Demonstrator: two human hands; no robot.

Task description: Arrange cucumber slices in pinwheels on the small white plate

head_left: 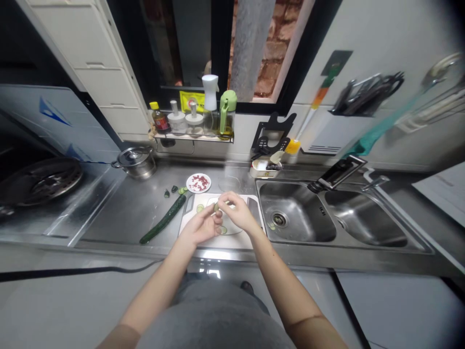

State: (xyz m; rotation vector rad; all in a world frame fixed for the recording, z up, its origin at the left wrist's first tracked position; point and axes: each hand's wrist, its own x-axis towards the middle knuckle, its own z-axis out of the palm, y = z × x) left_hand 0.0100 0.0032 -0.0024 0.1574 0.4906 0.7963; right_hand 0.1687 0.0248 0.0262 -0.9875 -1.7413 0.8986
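Over the cutting board [245,241], my left hand [201,225] is turned palm up, its thumb and finger closed on a small cucumber slice [216,207]. My right hand [235,211] meets it from the other side, fingertips pinched at that same slice. Beneath the hands is a pale plate, largely covered by them. Loose cucumber slices [223,230] lie below my fingers and at the board's upper left [200,208]. A long cucumber [163,220] rests on the steel counter, its cut end near the board.
A white dish with red pieces [198,183] stands behind the board, beside more slices [182,190]. To the right is a double sink [296,211] with a black faucet [337,174]. A lidded pot [136,162] stands left. Bottles line a wall rack [196,137].
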